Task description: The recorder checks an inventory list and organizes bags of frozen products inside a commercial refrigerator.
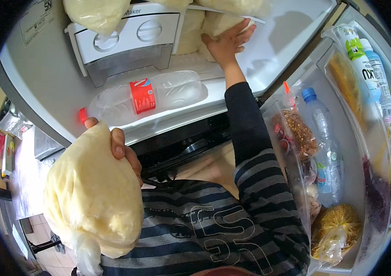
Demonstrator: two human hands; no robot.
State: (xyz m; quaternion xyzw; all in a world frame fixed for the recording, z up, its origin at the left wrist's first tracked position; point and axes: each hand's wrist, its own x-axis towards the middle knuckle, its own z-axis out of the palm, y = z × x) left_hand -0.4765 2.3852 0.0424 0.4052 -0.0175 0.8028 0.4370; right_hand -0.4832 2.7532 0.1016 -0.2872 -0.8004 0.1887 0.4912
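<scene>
A tied clear plastic bag of pale yellow food point(94, 193) is in my left hand point(126, 151), whose fingers and thumb grip its top. It hangs in front of the freezer compartment. My right hand point(228, 43) reaches into the compartment with its fingers spread, against or just in front of a pale bag point(216, 24) under the upper shelf. Whether it presses on that bag I cannot tell. Beside this one stands another pale bag point(190, 32). On the compartment floor a clear plastic bottle point(178, 91) with a red cap and red label lies on its side.
An ice maker point(126, 38) with two knobs fills the upper left, and a pale bag point(95, 13) overhangs it. At right, the open door's bins point(350, 148) hold a blue-capped bottle point(323, 138), a bag of chilli flakes point(300, 132) and a yellow bag point(336, 231).
</scene>
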